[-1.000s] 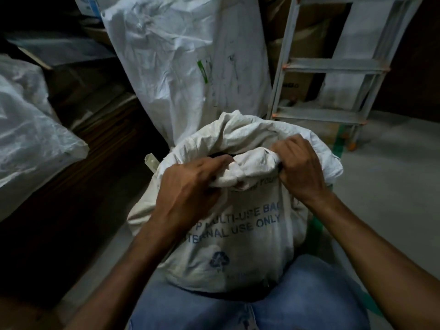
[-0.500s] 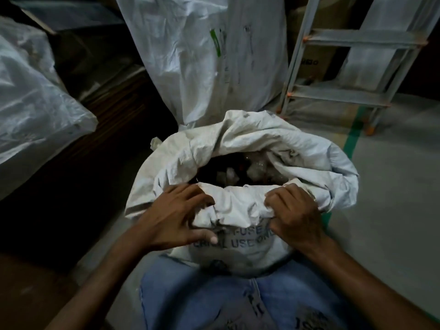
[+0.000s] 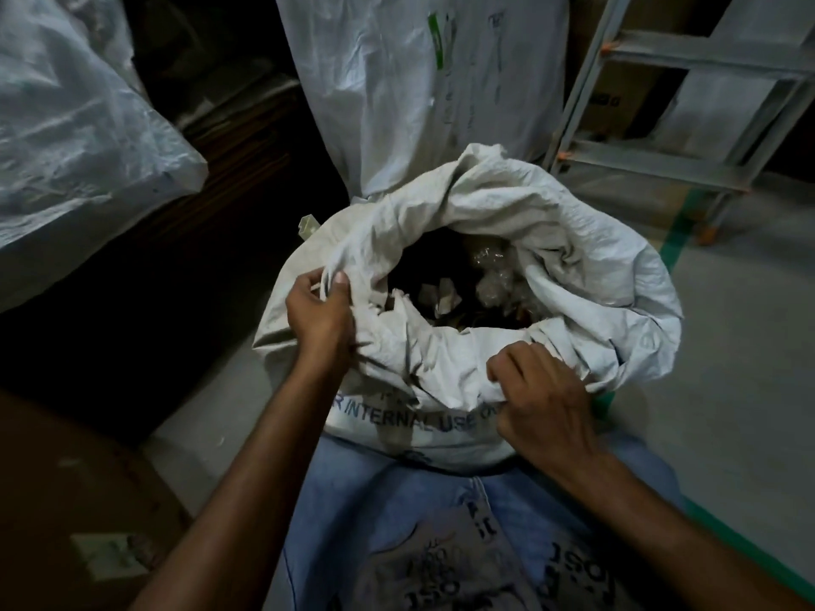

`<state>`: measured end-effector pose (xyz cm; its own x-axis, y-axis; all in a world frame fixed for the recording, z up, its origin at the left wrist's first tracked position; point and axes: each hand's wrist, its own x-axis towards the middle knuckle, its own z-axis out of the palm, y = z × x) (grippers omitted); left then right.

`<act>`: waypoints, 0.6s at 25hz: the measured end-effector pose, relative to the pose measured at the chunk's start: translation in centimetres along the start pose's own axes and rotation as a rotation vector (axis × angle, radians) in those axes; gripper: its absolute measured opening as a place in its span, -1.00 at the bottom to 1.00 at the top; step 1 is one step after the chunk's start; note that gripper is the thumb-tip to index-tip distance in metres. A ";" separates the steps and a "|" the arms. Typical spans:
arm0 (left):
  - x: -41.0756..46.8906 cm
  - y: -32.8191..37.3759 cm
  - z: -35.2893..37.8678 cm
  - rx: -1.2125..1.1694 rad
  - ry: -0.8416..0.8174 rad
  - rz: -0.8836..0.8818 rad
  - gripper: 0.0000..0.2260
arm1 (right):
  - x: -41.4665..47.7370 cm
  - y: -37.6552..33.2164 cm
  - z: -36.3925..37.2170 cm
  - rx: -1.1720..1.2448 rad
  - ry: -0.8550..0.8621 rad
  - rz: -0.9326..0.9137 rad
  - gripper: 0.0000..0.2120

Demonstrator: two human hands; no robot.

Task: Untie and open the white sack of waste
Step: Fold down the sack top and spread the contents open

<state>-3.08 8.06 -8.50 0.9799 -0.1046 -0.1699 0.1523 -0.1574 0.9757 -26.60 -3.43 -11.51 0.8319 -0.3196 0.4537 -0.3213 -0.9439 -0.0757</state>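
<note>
Gripping sack [image 3: 595,302] rim: L hand [image 3: 319,313], R hand [image 3: 544,407] (contents [image 3: 445,295] mostly dark).

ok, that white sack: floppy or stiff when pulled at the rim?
Probably floppy: the white sack folds and creases where the left hand and right hand grip it. Likely won't tip easily: it stands full of waste.

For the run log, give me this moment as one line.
sack: mouth open, waste visible | left hand: grips left rim | right hand: grips near rim

Tall sack [image 3: 419,81], grey ladder [image 3: 688,108]
</note>
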 end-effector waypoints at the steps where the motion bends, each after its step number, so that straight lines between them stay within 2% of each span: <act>1: 0.2 0.5 0.4 -0.042 0.013 -0.006 -0.82 | -0.3 -0.1 -0.3 0.022 -0.067 0.005 -0.58; 3: 0.6 1.6 1.4 -0.100 0.053 -0.001 -0.91 | -0.1 0.0 -1.2 0.092 -0.174 0.013 -0.50; 5: 0.6 2.4 2.3 -0.183 0.068 -0.018 -0.95 | 1.3 -0.4 -1.9 0.145 -0.267 -0.040 -0.32; 7: 0.3 3.1 2.8 -0.242 0.042 -0.073 -0.92 | 3.1 -1.2 -1.4 0.049 -0.298 -0.120 -0.13; 9: -0.1 3.1 2.4 -0.211 -0.035 -0.065 -0.78 | 4.8 -1.9 -0.5 -0.078 -0.248 -0.148 -0.11; 10: -0.4 2.9 1.8 -0.130 -0.091 0.034 -0.69 | 5.4 -1.8 -0.4 -0.092 -0.199 -0.131 -0.17; 12: -0.7 2.3 -0.1 0.110 -0.231 0.371 -0.52 | 6.3 -1.0 -0.8 -0.082 -0.087 -0.099 -0.43; 14: -0.5 1.8 -1.8 0.334 -0.386 0.663 -0.50 | 6.8 -0.2 -1.1 -0.085 0.013 -0.083 -0.68; 15: -0.4 1.8 -2.3 0.430 -0.448 0.770 -0.50 | 7.0 -0.1 -1.2 -0.084 0.046 -0.079 -0.72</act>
<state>-2.90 10.08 -6.36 0.6390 -0.6761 0.3668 -0.6527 -0.2243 0.7237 -21.30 -5.49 -7.28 0.8349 -0.2385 0.4960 -0.2942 -0.9551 0.0360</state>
